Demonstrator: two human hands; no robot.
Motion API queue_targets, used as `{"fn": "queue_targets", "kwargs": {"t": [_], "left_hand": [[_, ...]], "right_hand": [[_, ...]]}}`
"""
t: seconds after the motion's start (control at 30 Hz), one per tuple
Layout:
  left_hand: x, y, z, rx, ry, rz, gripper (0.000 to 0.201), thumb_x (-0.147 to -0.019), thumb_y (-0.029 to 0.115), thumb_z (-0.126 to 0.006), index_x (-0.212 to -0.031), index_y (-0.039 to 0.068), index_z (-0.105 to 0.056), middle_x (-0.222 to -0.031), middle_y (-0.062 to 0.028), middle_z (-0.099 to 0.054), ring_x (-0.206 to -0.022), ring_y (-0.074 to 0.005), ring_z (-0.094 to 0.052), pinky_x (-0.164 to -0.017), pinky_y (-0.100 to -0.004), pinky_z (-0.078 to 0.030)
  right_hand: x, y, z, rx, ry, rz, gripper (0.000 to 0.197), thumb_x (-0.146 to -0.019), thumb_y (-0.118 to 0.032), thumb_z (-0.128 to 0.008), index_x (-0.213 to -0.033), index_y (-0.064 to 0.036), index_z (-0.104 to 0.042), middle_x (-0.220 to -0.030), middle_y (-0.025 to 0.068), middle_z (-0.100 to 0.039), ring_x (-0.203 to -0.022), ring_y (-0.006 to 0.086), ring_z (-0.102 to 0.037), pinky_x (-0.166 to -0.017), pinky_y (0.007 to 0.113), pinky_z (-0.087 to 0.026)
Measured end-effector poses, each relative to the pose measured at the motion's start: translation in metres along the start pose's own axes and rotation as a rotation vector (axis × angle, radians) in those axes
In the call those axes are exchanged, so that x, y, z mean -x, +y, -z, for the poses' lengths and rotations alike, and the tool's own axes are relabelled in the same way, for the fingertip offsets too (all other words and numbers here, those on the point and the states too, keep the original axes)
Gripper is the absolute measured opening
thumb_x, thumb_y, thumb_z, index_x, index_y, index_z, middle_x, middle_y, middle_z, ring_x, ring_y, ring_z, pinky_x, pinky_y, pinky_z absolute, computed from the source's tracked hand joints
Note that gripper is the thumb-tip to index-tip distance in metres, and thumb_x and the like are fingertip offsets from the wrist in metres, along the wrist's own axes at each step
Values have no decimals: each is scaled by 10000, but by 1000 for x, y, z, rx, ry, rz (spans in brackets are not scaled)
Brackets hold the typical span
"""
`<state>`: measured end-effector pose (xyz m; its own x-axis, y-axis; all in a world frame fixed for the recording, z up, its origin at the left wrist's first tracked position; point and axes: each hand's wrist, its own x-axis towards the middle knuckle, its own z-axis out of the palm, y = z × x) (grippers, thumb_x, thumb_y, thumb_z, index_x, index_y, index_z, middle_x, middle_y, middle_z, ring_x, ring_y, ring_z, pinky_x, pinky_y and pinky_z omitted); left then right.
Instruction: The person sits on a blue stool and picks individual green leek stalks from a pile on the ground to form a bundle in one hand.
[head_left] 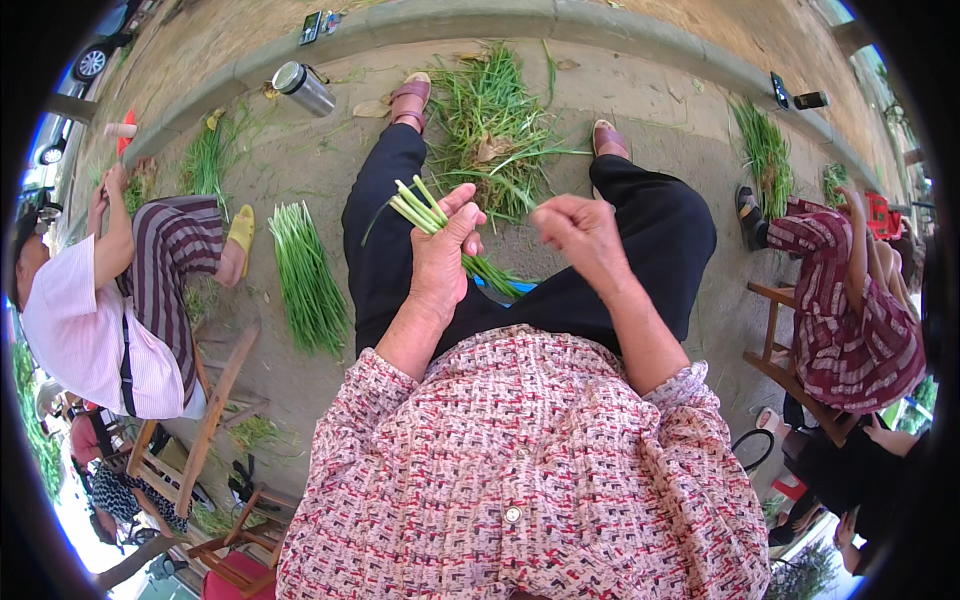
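My left hand (440, 245) is closed around a small bunch of garlic chives (418, 205). Their pale cut ends poke out past the thumb at the upper left, and the green leaves (490, 272) trail below the hand toward my lap. To the right, apart from the bunch, my right hand (585, 235) is curled with thumb and fingers together; whatever it may pinch is too small to make out. Beyond my hands, between my feet, a loose heap of chives and grass (495, 140) lies on the ground. A neat pile of trimmed chives (305, 280) rests left of my leg.
A steel tumbler (305, 88) stands near the concrete curb (480, 22). People sit on either side, one in a striped shirt (80, 300), one in dark red (860, 330), on wooden chairs (215, 420). More chives (765, 155) lie beside them.
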<state>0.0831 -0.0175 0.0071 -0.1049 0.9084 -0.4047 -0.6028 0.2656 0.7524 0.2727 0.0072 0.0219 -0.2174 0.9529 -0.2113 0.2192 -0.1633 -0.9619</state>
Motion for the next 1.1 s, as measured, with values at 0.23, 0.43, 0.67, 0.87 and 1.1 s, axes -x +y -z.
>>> {"fn": "queue_targets", "kwargs": {"t": [0.23,0.43,0.67,0.87,1.1], "left_hand": [[4,-7,7,-238,-86,-66,320,-839,167,-691,-1089,-21,-621,-749,-4,-583,-529,-33,-445,-467,-175,-360],[8,-5,4,-411,-273,55,296,-839,197,-693,-1052,-3,-640,-861,-9,-621,-574,-31,-439,-501,-175,-354],[6,1,5,-316,-323,93,195,-848,199,-672,-927,21,-669,-833,-42,-649,-573,-47,-465,-519,-185,-374],[-10,20,27,167,-135,172,267,-865,302,-649,-976,60,-626,-856,-2,-592,-575,-61,-468,-614,-303,-477],[-18,46,40,401,-125,77,217,-897,272,-611,-998,80,-612,-880,-14,-549,-579,-86,-462,-670,-316,-445]], "right_hand": [[-1,-23,41,986,170,372,86,-766,-155,-620,-728,-81,-642,-700,84,-599,-694,295,-613,-620,399,-475],[-5,-51,20,690,-212,367,122,-755,-166,-616,-709,-53,-628,-693,124,-615,-685,328,-610,-603,418,-462],[-30,-30,8,-12,-267,122,200,-874,-189,-622,-889,7,-658,-701,-24,-591,-634,56,-522,-552,224,-388],[-29,-17,18,-344,16,-79,194,-878,-222,-624,-919,-43,-686,-718,-31,-617,-605,28,-510,-544,173,-371],[-28,41,42,-684,220,-243,175,-886,-188,-610,-944,-30,-661,-727,-11,-620,-579,53,-534,-515,189,-407]]}}
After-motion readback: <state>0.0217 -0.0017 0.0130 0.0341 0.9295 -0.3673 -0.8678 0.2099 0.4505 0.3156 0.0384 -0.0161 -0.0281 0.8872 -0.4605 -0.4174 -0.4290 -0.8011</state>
